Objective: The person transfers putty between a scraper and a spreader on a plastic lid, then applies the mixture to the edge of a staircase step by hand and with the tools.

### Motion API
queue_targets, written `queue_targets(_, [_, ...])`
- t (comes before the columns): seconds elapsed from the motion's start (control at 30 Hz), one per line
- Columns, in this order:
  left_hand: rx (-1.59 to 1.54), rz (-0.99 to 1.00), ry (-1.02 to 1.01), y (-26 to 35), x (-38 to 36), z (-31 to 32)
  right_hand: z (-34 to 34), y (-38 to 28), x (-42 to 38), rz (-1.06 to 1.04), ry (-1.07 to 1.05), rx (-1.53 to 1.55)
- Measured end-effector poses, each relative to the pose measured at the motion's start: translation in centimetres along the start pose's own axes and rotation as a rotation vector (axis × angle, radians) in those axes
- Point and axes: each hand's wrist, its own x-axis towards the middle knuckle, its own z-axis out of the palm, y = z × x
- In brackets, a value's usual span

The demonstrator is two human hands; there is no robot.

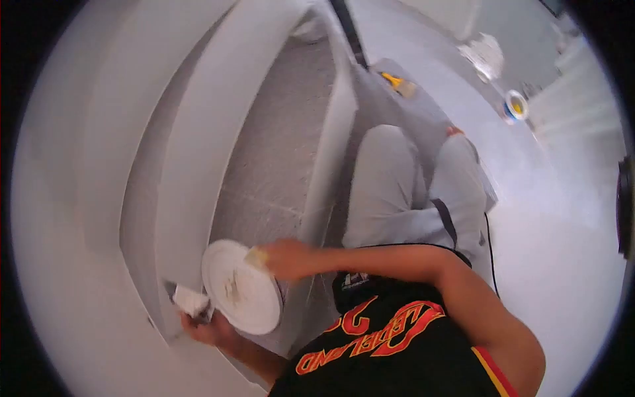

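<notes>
My left hand (215, 333), at the lower left, is closed on a dark-edged tool with a white block-like face (190, 300); blur hides its exact kind. Beside it lies a round white lid or bucket top (241, 291) with grey-brown smears near its middle. My right hand (288, 259) is at the upper right rim of that white disc, fingers closed on a small pale yellow piece (255, 258), whose kind is unclear. The tool in my left hand is close to the disc's left edge.
Curved white panels (198, 126) rise on the left, with a grey tiled surface (278, 145) between them. A yellow-handled brush (397, 84) lies beyond my knees (387, 159). Farther right are a small white bucket (515, 106) and a crumpled white item (485, 57).
</notes>
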Motion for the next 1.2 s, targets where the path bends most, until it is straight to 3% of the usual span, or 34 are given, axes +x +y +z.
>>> queue_targets(0.07, [-0.366,-0.127,-0.070,0.4,-0.1,-0.3,-2.1,-1.0,-0.5,-0.083,0.069,0.072])
queue_targets(0.1, [-0.425,-0.127,-0.155,-1.2,1.4,-2.7,-2.5,-0.6,0.0,-0.018,0.043,-0.047])
queue_targets(0.13, [-0.357,-0.084,-0.018,0.1,0.7,-1.5,-2.5,0.4,1.0,-0.153,0.101,-0.202])
queue_targets(0.2, [-0.271,0.006,0.051,-1.8,2.2,-4.8,-3.2,-0.2,2.0,-0.226,0.173,-0.335])
queue_targets(0.3, [-0.496,-0.010,0.054,-0.3,2.2,-5.9,-3.5,-2.0,3.0,-0.468,0.201,-0.448])
queue_targets(0.6, [-0.494,-0.058,0.359,-10.7,2.8,-14.7,2.3,-3.4,9.2,-0.909,-0.193,-0.826])
queue_targets(0.73, [-0.392,-0.053,0.322,-13.8,2.1,-16.5,5.3,-4.0,12.1,-0.968,-0.305,-0.884])
queue_targets(0.83, [-0.389,-0.111,0.332,-14.7,1.5,-16.2,7.5,-2.6,13.7,-1.070,-0.269,-0.833])
queue_targets(0.9, [-0.383,-0.152,0.380,-14.8,1.6,-15.8,8.1,-2.1,13.8,-1.030,-0.434,-1.033])
queue_targets(0.97, [-0.407,-0.098,0.299,-14.6,1.2,-16.1,8.0,-2.1,13.0,-1.019,-0.493,-1.124])
queue_targets(1.03, [-0.316,-0.084,0.364,-16.3,1.1,-16.9,7.9,-3.8,12.6,-1.009,-0.553,-1.212])
queue_targets(1.13, [-0.232,-0.069,0.422,-16.0,1.1,-16.1,8.8,-5.2,13.7,-0.986,-0.523,-1.196])
queue_targets(1.2, [-0.243,-0.070,0.453,-15.9,1.2,-15.7,10.2,-4.3,14.4,-1.160,-0.339,-0.979])
